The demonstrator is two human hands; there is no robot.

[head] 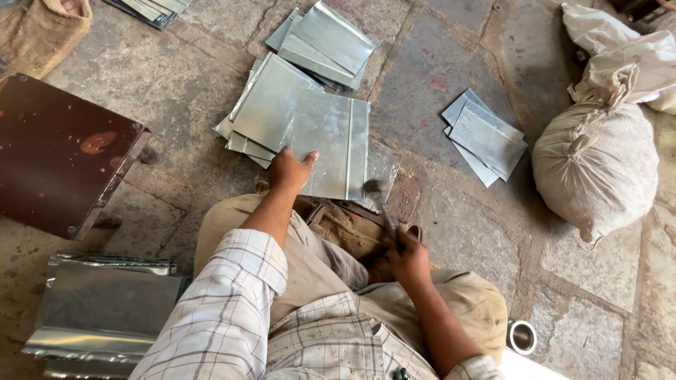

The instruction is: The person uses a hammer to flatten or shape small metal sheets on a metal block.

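Note:
I sit on a stone floor with my knees up. My left hand (289,171) presses flat on the lower left corner of a rectangular metal sheet (331,141) that has a raised fold near its right edge. My right hand (406,255) grips the handle of a hammer (377,197). The hammer's head is blurred and sits at the sheet's lower right edge. A piece of burlap (345,229) lies under the sheet's near side, between my legs.
More folded metal sheets lie in piles behind (324,42), beside the held sheet (264,105) and to the right (486,137). A dark low stool (56,151) stands at left, shiny bent sheets (105,309) at lower left, tied sacks (598,162) at right, a small metal cup (522,336) by my right knee.

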